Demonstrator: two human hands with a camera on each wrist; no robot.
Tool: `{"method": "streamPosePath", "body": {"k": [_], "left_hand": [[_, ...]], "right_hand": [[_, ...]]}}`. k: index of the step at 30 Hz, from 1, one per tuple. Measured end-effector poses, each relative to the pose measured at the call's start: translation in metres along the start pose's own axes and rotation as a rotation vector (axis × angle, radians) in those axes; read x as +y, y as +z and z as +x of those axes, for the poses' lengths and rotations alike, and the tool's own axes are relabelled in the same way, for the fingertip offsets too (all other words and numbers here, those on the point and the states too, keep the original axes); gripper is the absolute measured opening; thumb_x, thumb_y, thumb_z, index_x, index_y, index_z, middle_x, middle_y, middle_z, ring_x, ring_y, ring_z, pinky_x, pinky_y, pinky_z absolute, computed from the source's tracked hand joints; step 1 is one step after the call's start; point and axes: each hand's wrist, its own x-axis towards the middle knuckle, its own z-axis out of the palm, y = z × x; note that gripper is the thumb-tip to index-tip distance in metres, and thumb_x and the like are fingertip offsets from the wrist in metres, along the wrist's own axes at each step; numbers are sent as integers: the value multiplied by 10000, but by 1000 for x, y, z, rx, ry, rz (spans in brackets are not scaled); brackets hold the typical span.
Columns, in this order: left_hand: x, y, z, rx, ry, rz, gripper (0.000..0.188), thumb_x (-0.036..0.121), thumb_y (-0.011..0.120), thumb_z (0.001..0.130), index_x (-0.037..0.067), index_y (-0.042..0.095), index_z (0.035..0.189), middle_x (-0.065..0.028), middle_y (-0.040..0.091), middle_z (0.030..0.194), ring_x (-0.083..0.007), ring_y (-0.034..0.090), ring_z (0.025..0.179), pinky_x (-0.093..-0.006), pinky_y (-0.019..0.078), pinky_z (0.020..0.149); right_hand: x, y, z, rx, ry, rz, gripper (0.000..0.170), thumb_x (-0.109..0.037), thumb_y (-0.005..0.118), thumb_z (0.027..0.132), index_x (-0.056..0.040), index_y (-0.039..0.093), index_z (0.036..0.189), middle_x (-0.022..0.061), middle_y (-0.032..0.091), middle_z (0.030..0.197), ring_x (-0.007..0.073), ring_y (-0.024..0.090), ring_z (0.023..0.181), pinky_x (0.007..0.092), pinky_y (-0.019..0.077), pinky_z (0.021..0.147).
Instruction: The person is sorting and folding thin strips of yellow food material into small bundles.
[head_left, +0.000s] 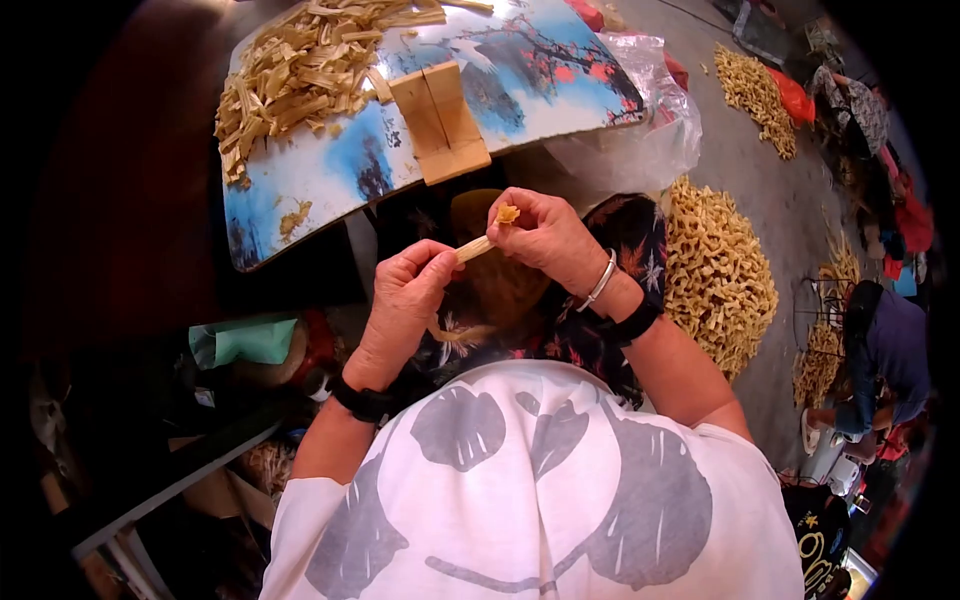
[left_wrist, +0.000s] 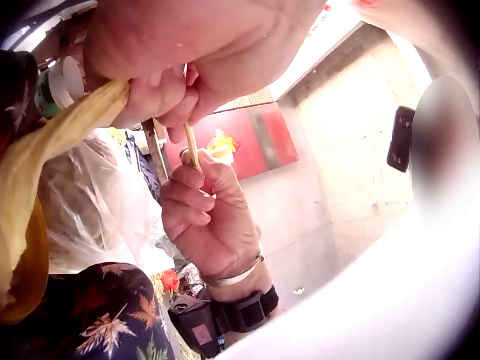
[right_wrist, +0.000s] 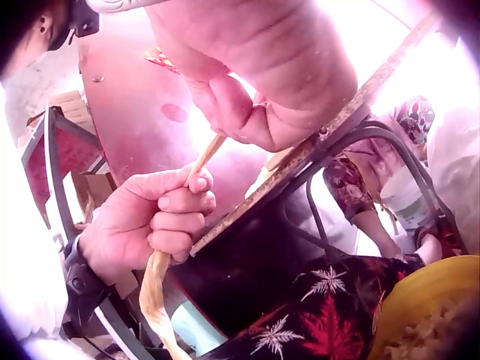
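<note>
Between my two hands, over my lap, a pale yellow pliable strip (head_left: 473, 249) is stretched. My left hand (head_left: 412, 290) grips it with curled fingers, and a loose tail (right_wrist: 154, 292) hangs below that fist in the right wrist view. At the other end my right hand (head_left: 550, 240) pinches the strip between thumb and fingers, with a crumpled yellow tip (head_left: 508, 214) showing above them. A yellow bowl (right_wrist: 442, 300) sits on the lap, with small pale pieces in it.
Ahead stands a painted tabletop (head_left: 340, 195) with a heap of yellow strips (head_left: 300, 80) and an L-shaped wooden stand (head_left: 440, 125) at its near edge. A large pile of yellow knotted pieces (head_left: 718, 280) lies on the floor to the right. Another person (head_left: 885, 350) is farther right.
</note>
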Motion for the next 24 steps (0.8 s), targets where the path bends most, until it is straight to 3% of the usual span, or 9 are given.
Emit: {"method": "streamPosePath", "body": {"k": [3, 6, 7, 8, 11, 14, 15, 20, 24], "left_hand": [[20, -7, 16, -11, 95, 133, 127, 117, 616, 951, 10, 678, 921, 45, 583, 705, -19, 467, 597, -186, 357, 519], [36, -17, 46, 123, 441, 483, 120, 105, 639, 928, -11, 669, 929, -14, 600, 663, -59, 525, 599, -224, 427, 544], [49, -19, 56, 162, 451, 519, 117, 93, 653, 909, -20, 660, 939, -71, 615, 657, -96, 572, 611, -255, 470, 575], [55, -23, 70, 172, 514, 585, 141, 121, 627, 947, 7, 682, 1009, 39, 567, 677, -27, 484, 608, -194, 391, 537], [71, -30, 108, 264, 608, 639, 136, 124, 636, 937, 3, 692, 963, 27, 567, 656, -41, 490, 602, -218, 401, 537], [70, -32, 135, 341, 626, 633, 148, 143, 652, 917, 2, 696, 925, -24, 592, 655, -89, 525, 594, -257, 425, 550], [67, -33, 141, 359, 614, 634, 154, 155, 660, 903, 6, 697, 911, -69, 617, 661, -129, 556, 587, -282, 446, 564], [42, -37, 154, 475, 554, 590, 143, 148, 639, 896, 20, 703, 889, -115, 635, 646, -169, 587, 577, -312, 470, 581], [47, -46, 130, 369, 388, 284, 235, 163, 559, 962, -5, 698, 874, -9, 599, 654, -110, 530, 561, -264, 415, 539]], "right_hand": [[-18, -5, 20, -23, -15, 73, 175, -220, 673, 930, -50, 653, 962, -54, 606, 764, 8, 504, 656, 179, 403, 563], [-32, -10, 50, 30, -199, -6, 286, -317, 646, 957, -33, 668, 986, -46, 606, 749, 17, 503, 645, 201, 427, 563], [-37, -12, 61, 89, -223, -74, 280, -310, 640, 959, -32, 670, 981, -28, 608, 726, 27, 515, 631, 216, 438, 563], [-41, -13, 71, 150, -248, -141, 276, -304, 634, 961, -31, 672, 976, -11, 610, 703, 37, 527, 618, 231, 448, 563], [-49, -8, 98, 366, -400, -273, 215, -247, 639, 946, -35, 669, 968, 72, 640, 696, 117, 595, 593, 280, 472, 566], [-41, -6, 121, 501, -545, -418, 152, -189, 637, 924, -43, 664, 957, 140, 667, 762, 230, 651, 634, 328, 495, 591], [-39, -7, 125, 502, -522, -463, 120, -131, 635, 887, -42, 650, 965, 165, 663, 809, 318, 660, 712, 380, 509, 637], [-10, -11, 134, 515, -645, -813, 110, -89, 624, 839, -45, 620, 940, 159, 644, 821, 375, 625, 814, 449, 501, 718], [-20, -16, 107, 467, -509, -712, 117, -116, 650, 857, -30, 617, 928, 138, 652, 767, 321, 641, 722, 401, 506, 653]]}}
